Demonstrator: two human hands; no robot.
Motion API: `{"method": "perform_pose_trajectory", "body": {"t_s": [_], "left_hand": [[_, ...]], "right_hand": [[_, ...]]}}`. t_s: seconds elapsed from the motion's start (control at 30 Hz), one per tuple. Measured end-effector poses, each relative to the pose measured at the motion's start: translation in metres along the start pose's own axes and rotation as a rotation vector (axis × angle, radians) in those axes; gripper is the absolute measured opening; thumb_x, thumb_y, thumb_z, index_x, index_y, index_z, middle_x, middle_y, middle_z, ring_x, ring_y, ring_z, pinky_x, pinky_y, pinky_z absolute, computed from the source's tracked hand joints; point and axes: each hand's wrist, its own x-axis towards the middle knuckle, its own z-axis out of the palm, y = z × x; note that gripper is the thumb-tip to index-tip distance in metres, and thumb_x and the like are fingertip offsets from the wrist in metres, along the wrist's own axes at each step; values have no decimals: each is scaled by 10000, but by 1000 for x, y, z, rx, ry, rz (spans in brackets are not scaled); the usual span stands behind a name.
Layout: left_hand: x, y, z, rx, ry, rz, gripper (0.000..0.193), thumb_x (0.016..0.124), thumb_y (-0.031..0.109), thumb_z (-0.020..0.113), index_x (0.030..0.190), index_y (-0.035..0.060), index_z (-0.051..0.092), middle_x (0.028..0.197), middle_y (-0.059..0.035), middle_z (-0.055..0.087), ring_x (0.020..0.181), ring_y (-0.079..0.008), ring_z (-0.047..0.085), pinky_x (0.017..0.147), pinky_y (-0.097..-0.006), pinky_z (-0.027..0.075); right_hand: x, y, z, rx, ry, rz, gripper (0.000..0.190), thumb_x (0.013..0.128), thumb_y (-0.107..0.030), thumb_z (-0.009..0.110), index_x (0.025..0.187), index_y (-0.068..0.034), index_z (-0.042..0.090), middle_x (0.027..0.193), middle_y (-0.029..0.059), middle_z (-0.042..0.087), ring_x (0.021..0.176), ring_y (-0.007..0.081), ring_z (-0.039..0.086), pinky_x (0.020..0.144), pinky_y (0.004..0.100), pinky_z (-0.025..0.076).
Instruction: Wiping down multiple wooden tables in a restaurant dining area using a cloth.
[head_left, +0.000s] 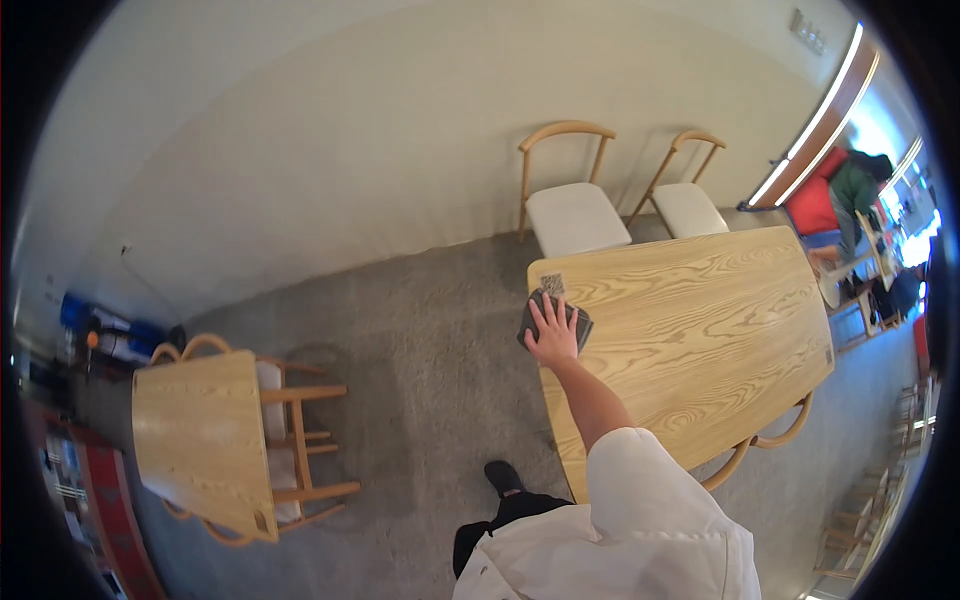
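Observation:
My right hand (553, 334) lies palm down on a folded dark grey cloth (583, 328), its fingers spread over the top and the thumb along the left side. The cloth rests at the left edge of a light wood-grain table (697, 337), partly past the rim. Just beyond the fingertips is a square printed code (552, 283) on the tabletop. What lies under the palm is hidden. My left hand is out of view.
Two white-seated wooden chairs (577, 217) (690, 210) stand behind the table; another chair (727, 465) is at its near side. A second table (202, 442) with chairs stands at left. At far right, a person in dark green (855, 184) bends by red seating.

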Motion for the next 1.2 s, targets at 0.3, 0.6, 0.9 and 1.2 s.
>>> {"method": "perform_pose_trajectory", "body": {"t_s": [0.3, 0.6, 0.9, 1.2], "left_hand": [[213, 322, 50, 381, -270, 274, 443, 1006, 327, 448, 1324, 22, 491, 1185, -163, 578, 1021, -271, 585, 875, -377, 480], [317, 646, 165, 930, -602, 645, 365, 963, 290, 558, 1211, 22, 560, 999, -113, 632, 855, -192, 620, 747, -325, 510], [285, 956, 314, 947, -582, 975, 236, 1002, 256, 519, 1181, 115, 583, 947, -5, 643, 770, -89, 572, 636, -260, 468], [175, 1035, 486, 1035, -782, 1023, 389, 988, 388, 517, 1292, 145, 516, 1141, -29, 618, 916, -136, 586, 718, -301, 469]], "right_hand": [[94, -8, -3, 2, 57, 202, 703, 896, -478, 484, 1520, -220, 289, 1601, 84, 198, 1468, 365, 156, 1161, 606, 113], [117, 19, -17, -21, 78, 427, 667, 925, -493, 459, 1512, -213, 309, 1598, 88, 214, 1466, 352, 182, 1168, 580, 139], [-65, -14, -17, 121, 219, 1137, 673, 867, -449, 544, 1480, -215, 390, 1586, 105, 257, 1477, 323, 178, 1177, 564, 81], [0, 55, -4, -234, 362, 1911, 650, 947, -444, 410, 1516, -148, 300, 1602, 137, 189, 1466, 376, 148, 1125, 664, 72]]}}
